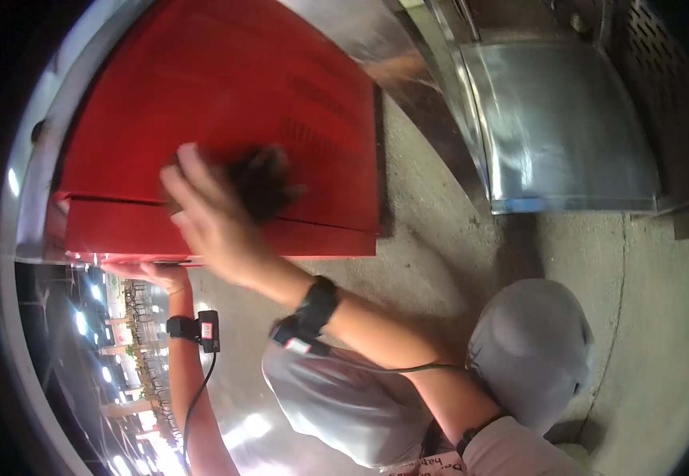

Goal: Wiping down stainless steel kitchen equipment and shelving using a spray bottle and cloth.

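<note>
A large red metal cabinet [201, 89] with vent slots fills the upper left of the view. Over its surface is my right hand [216, 223], blurred, with a dark, crumpled cloth-like thing [261, 184] under the palm and showing beyond the thumb side. My left hand [157, 272] lies against the cabinet's lower edge in the view, at the left; its fingertips are hard to make out, and a thin dark strip shows beside it. Each wrist wears a black band with a small cabled device.
A stainless steel cabinet or panel [565, 125] stands at the upper right. Concrete floor [648, 309] shows between and below the units. My bent knees in grey trousers [529, 351] are low in view. Bright lights and rack-like shapes [142, 345] appear at the far left.
</note>
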Demonstrator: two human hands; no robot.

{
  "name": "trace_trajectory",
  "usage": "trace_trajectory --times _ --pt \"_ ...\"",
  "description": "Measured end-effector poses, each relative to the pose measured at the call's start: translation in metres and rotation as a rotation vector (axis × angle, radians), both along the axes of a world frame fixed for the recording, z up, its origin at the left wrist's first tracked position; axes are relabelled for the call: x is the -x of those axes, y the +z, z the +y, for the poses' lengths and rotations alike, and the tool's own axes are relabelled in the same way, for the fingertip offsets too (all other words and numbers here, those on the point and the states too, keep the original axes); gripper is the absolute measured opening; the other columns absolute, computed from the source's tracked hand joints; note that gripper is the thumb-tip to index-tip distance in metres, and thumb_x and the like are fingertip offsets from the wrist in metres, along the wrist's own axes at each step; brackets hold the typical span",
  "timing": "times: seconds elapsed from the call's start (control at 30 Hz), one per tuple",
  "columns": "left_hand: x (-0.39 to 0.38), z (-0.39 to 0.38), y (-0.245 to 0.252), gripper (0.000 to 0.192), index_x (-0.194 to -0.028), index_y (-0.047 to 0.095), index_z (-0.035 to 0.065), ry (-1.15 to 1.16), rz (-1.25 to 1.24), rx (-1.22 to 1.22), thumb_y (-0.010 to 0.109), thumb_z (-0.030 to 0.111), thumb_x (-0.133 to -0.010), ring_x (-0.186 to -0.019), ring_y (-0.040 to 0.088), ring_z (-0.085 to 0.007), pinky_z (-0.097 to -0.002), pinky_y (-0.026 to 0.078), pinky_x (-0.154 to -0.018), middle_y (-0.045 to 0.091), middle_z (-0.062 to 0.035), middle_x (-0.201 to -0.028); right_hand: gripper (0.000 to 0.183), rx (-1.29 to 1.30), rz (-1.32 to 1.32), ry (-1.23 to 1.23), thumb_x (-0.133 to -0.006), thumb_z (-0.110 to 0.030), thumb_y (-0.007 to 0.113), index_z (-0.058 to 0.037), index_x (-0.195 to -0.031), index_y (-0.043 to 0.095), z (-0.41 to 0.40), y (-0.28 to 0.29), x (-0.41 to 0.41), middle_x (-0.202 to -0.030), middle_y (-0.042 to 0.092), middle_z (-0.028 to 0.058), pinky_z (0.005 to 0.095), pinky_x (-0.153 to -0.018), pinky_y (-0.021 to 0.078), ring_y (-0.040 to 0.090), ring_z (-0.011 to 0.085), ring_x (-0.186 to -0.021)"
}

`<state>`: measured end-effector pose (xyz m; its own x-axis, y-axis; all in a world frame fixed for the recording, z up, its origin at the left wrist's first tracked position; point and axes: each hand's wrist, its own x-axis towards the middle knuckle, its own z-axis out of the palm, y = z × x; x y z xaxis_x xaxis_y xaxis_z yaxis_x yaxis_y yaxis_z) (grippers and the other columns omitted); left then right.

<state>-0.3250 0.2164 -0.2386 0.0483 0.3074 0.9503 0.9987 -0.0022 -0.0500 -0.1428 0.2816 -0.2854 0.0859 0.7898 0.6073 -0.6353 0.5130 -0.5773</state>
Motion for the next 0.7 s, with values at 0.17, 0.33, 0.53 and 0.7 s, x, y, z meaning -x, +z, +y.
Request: trace_trajectory --times 0.17,0.33,0.53,0.7 --pt "-0.020 0.014 -0.017 0.082 -0.140 -0.006 0.0095 -0.215 -0.219 0.049 0.035 0.054 -0.084 -0.133 0.010 -0.0316 -0.0519 0.016 -0.106 -0.005 -0.0145 -0.145 0.048 -0.097 -0.231 -0.133 -0.083 -0.010 0.051 -0.0114 -0.130 0.041 0.001 -0.044 -0.006 -0.141 0.026 0.0144 0.0537 -0.103 0.0155 0.025 0.0308 -0.130" --pt "-0.023 0.012 -0.006 0.086 -0.140 -0.002 0.0099 -0.158 -0.197 0.039 0.038 0.056 -0.080 -0.133 0.009 -0.0296 -0.0508 0.015 -0.107 -0.003 -0.0141 -0.145 0.045 0.382 -0.387 -0.099 -0.092 -0.015 0.038 -0.0162 -0.136 0.032 -0.020 -0.174 -0.004 -0.145 0.020 0.0090 0.0519 -0.104 0.0167 0.022 0.0270 -0.132" --pt "-0.020 0.013 -0.012 0.084 -0.140 -0.001 0.0065 -0.065 -0.094 0.010 0.028 0.061 -0.084 -0.134 0.003 -0.0324 -0.0504 0.010 -0.108 -0.004 -0.0152 -0.146 0.043 0.671 -0.413 -0.062 -0.094 -0.017 0.033 -0.0109 -0.136 0.030 -0.040 -0.249 -0.004 -0.142 0.022 0.0184 0.0411 -0.104 0.0239 0.023 0.0336 -0.130" --pt "-0.001 -0.004 0.002 0.085 -0.140 0.007 0.0037 0.196 0.102 -0.003 0.020 0.066 -0.084 -0.134 0.004 -0.0353 -0.0510 0.007 -0.107 0.005 -0.0198 -0.145 0.038 0.712 -0.320 -0.184 -0.090 -0.006 0.039 -0.0095 -0.127 0.044 -0.035 -0.229 -0.005 -0.132 0.039 0.0182 0.0404 -0.100 0.0302 0.035 0.0343 -0.122"
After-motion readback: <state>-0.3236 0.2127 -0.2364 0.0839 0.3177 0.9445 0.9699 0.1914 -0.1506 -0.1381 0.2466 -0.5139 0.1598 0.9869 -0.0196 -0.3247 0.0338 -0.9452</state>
